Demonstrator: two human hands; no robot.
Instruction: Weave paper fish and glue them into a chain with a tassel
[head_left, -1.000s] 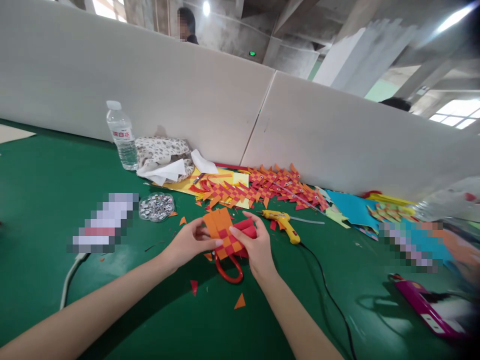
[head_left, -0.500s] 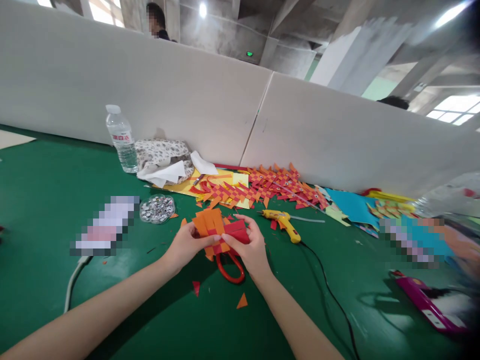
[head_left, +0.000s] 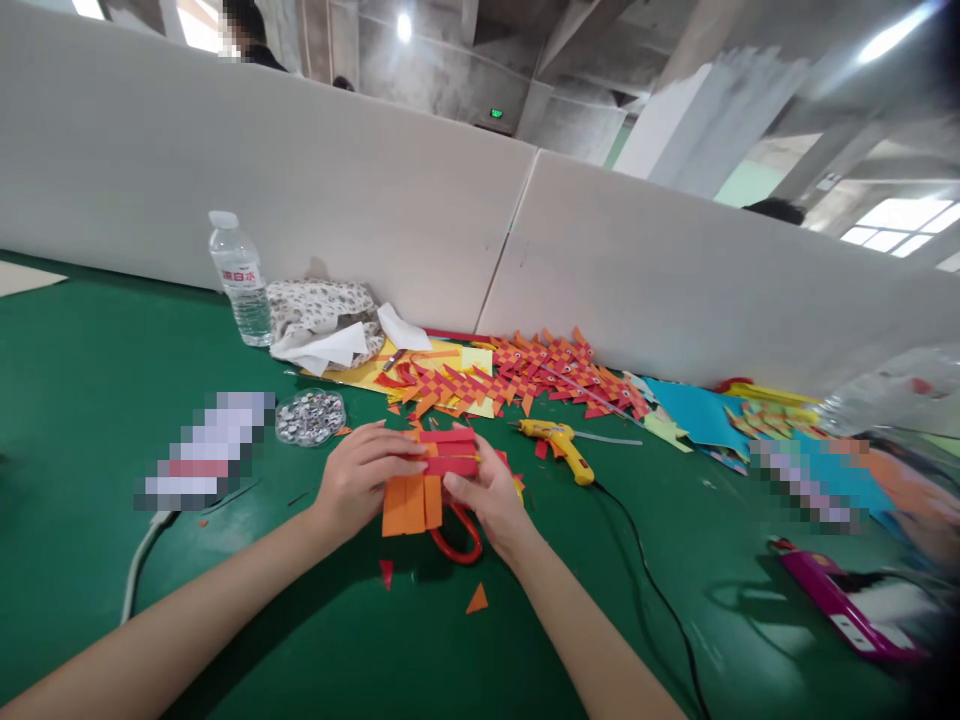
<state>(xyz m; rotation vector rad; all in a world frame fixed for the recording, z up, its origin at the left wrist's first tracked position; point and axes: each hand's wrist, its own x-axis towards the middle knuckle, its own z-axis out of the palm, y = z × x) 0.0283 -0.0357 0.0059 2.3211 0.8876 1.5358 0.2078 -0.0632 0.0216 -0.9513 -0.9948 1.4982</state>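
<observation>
Woven paper piece of red and orange strips is up off the green table, pinched between both your hands right in front of you. Your left hand grips its left edge with fingers curled over the top, and your right hand clamps the right side, thumb on the red strips. Orange strip ends hang loose at the bottom, so my guess is you're mid-weave, snugging the strips together. Next move probably calls for holding one side firm while the other hand slides a strip tight, without tearing the paper.

Red scissors lie on the table directly under the piece, so watch the handles if you set it down. Yellow glue gun sits just right of your hands, its black cord trailing toward you past your right forearm, which is easy to snag. A dish of googly eyes is to the left, a water bottle farther back, and a heap of finished woven pieces runs along the white partition. Small paper offcuts litter the table near your wrists.
</observation>
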